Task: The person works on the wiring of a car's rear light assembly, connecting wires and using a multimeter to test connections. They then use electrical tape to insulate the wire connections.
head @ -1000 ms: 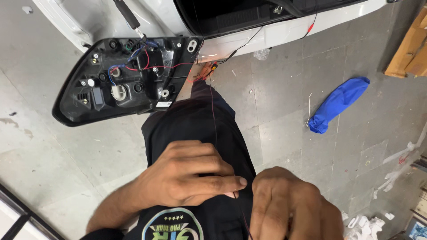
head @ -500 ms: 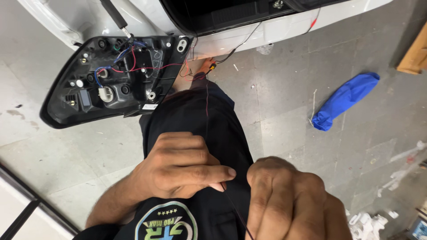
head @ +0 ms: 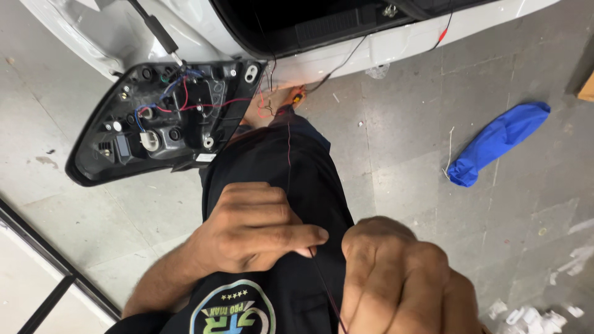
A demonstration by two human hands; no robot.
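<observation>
Head view: left hand (head: pixel 257 229) pinches a thin red wire (head: pixel 288 154) over the black-trousered leg (head: pixel 278 167). Right hand (head: pixel 402 278) is closed on the same wire lower down. Tail-light housing (head: pixel 164 127) lies on the floor (head: pixel 408 173) beside a blue cloth (head: pixel 498 142).

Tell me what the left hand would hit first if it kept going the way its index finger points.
The left hand points right across the black-trousered leg. Its fingertip pinches the thin red wire; just beyond lies the right hand, probably met first, though depth is unclear.
</observation>
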